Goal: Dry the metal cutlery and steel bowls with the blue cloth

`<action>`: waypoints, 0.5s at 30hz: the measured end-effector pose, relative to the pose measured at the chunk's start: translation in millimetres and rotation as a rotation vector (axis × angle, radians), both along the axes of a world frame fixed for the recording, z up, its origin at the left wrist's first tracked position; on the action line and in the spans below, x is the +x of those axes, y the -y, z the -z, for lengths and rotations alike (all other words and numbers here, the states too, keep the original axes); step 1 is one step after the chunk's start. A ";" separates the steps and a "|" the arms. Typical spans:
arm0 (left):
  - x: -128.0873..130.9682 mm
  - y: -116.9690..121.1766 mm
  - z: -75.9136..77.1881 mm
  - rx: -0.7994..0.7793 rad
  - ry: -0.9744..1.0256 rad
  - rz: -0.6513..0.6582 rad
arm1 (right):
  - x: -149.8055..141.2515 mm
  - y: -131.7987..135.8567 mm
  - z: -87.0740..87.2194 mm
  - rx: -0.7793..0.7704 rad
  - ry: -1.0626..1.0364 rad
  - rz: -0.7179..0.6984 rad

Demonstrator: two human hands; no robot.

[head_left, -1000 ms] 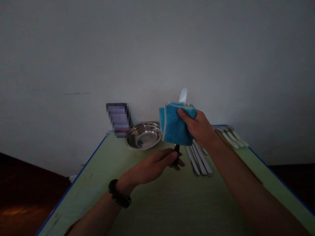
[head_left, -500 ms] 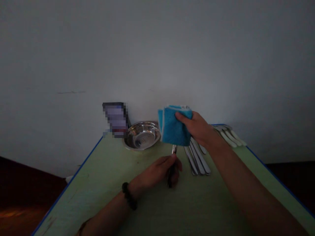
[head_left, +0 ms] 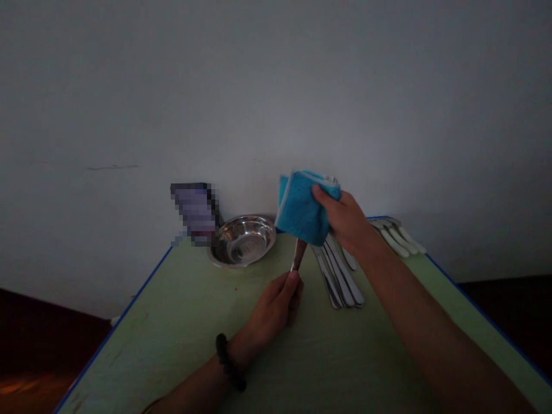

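Observation:
My left hand (head_left: 278, 302) is closed around the lower end of a shiny metal piece of cutlery (head_left: 298, 254), which slants upward. Its upper end disappears behind a folded blue cloth (head_left: 304, 207) with pale edging, so its kind stays hidden. My right hand (head_left: 347, 221) grips that cloth from the right side, thumb on the front face. Just right of the held piece, several metal cutlery pieces (head_left: 340, 279) lie side by side on the table; their far ends are partly covered by the cloth and my right hand.
A shiny metal bowl (head_left: 241, 241) stands at the back of the green table (head_left: 181, 322). Left of it a phone-like device (head_left: 196, 213), blurred out, leans against the wall (head_left: 276, 86). White-handled cutlery (head_left: 397, 237) lies at the back right corner.
The cloth has moved up and tilted, with my right hand on it. My left hand has shifted slightly left with the cutlery, which now leans more. The view has shifted slightly.

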State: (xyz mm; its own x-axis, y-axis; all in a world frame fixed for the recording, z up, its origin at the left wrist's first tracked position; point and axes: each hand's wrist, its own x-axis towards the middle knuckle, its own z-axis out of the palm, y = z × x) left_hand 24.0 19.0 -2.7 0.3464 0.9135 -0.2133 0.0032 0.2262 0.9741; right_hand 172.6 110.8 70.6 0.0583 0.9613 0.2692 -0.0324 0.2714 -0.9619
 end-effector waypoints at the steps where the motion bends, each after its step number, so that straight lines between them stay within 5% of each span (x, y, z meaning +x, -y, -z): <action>1: 0.0 0.4 -0.6 0.008 -0.010 0.003 | -0.3 -1.2 0.7 0.013 -0.052 0.030; 11: -3.3 -5.2 2.4 -0.094 0.146 0.014 | -24.6 8.3 13.2 0.059 0.145 0.244; 15: -4.4 -6.4 6.7 -0.116 0.167 0.005 | -29.4 10.9 16.9 0.061 0.210 0.225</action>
